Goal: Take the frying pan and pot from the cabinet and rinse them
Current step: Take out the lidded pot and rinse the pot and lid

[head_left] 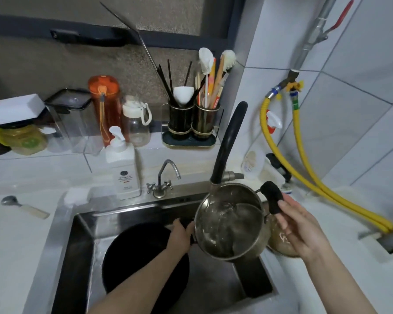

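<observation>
A steel pot (230,223) with water in it is held over the right part of the sink (77,234), just under the black faucet spout (227,143). My left hand (179,236) grips the pot's left side handle. My right hand (297,225) holds the black handle (273,197) on the pot's right side. The black frying pan (141,257) lies in the sink basin, below my left forearm.
A soap dispenser (124,168) and a small chrome tap (162,177) stand behind the sink. Bottles, containers and a utensil holder (191,123) line the ledge. A spoon (24,206) lies on the left counter. Yellow hoses (304,168) run at the right.
</observation>
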`<state>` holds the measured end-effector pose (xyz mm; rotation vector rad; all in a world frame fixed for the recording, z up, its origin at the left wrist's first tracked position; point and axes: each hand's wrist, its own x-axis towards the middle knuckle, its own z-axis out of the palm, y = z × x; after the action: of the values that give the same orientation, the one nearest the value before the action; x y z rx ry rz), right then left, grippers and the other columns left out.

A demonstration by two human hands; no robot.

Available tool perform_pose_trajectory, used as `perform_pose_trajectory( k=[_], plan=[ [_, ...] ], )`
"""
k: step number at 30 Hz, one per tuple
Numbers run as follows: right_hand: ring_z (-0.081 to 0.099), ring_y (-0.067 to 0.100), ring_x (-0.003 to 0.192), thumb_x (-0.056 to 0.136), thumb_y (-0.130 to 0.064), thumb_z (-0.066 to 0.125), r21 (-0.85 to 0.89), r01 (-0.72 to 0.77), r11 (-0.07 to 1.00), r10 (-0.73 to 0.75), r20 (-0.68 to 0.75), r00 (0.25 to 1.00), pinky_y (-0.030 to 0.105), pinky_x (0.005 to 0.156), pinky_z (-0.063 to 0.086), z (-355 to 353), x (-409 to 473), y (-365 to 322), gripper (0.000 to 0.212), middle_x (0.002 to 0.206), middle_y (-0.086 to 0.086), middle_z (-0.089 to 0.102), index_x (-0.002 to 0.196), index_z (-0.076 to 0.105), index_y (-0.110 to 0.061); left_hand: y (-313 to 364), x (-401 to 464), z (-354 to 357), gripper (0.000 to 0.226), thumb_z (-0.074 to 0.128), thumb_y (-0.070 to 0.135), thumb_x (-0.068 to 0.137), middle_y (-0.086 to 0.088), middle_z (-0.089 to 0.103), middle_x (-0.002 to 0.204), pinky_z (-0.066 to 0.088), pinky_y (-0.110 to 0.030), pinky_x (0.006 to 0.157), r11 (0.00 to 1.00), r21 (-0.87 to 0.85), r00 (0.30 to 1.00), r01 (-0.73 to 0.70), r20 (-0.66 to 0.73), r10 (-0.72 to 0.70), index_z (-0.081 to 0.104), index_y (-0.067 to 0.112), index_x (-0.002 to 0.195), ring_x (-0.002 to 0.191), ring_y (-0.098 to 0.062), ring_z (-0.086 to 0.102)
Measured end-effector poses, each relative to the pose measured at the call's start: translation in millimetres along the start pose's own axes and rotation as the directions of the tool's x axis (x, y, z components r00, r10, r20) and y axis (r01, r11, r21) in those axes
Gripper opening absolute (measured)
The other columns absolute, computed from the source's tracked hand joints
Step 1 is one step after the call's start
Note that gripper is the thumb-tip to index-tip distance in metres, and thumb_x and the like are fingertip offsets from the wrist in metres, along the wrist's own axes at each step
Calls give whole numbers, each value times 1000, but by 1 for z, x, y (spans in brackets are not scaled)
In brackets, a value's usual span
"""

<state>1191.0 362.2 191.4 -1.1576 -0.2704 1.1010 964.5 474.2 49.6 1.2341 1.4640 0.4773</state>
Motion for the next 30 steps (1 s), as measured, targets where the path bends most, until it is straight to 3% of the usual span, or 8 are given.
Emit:
perform_pose_trajectory(
  k=[5,9,13,16,20,23,27,30],
  plan=[
    [52,12,48,67,-7,70,-58,50,997,-53,-54,997,17,46,51,-5,-12,-25,43,69,9,58,110,66,-12,19,2,25,82,40,70,83,-19,57,120,40,-33,77,962,272,1000,18,-26,-11,40,0,126,108,-34,57],
    [59,14,58,64,-9,72,-128,106,986,-109,-18,994,15,53,53,-8,-21,-34,42,86,2,74,106,69,-14,32,5,49,105,34,83,73,-18,53,128,46,-36,90,905,419,996,70,27,-89,31,1,138,116,-32,55],
    [68,12,59,66,-6,72,-171,139,975,-146,-24,989,18,54,55,-15,-28,-30,39,92,4,76,104,70,-15,36,5,49,93,35,84,72,-12,61,115,48,-38,85,939,330,995,95,-61,-79,36,4,121,105,-30,60],
    [67,11,56,79,4,64,-174,118,978,-134,-82,988,17,55,57,-22,-26,-18,30,89,4,76,102,69,-15,34,8,29,97,36,84,72,-11,60,119,44,-32,74,954,296,994,55,-102,-26,38,5,129,105,-28,60],
    [66,12,51,84,10,53,-142,30,989,-47,-122,991,16,51,55,-26,-17,6,33,80,3,76,104,67,-11,25,19,-10,70,48,64,84,-20,68,106,50,-35,82,979,204,980,27,-198,14,62,-2,102,98,-34,64],
    [68,10,53,83,12,56,-120,-52,991,37,-127,991,16,46,54,-22,-7,29,36,78,4,74,115,62,-4,17,22,-40,60,61,54,83,-22,70,94,53,-36,80,996,56,975,75,-212,-61,67,-5,94,87,-33,68],
    [71,12,61,82,8,62,-165,-125,978,106,-122,987,20,54,58,-13,8,64,35,86,9,71,117,58,0,13,8,-82,25,72,18,82,-17,65,63,52,-28,43,871,-481,986,102,-67,-152,64,-5,84,39,-20,58],
    [69,19,67,84,3,62,-242,-206,948,185,-106,977,24,53,59,-4,18,92,37,94,14,69,121,56,5,20,-8,-112,20,65,14,87,-9,61,45,48,-20,36,816,-569,986,105,-48,-161,59,0,74,31,-16,53]
  ],
)
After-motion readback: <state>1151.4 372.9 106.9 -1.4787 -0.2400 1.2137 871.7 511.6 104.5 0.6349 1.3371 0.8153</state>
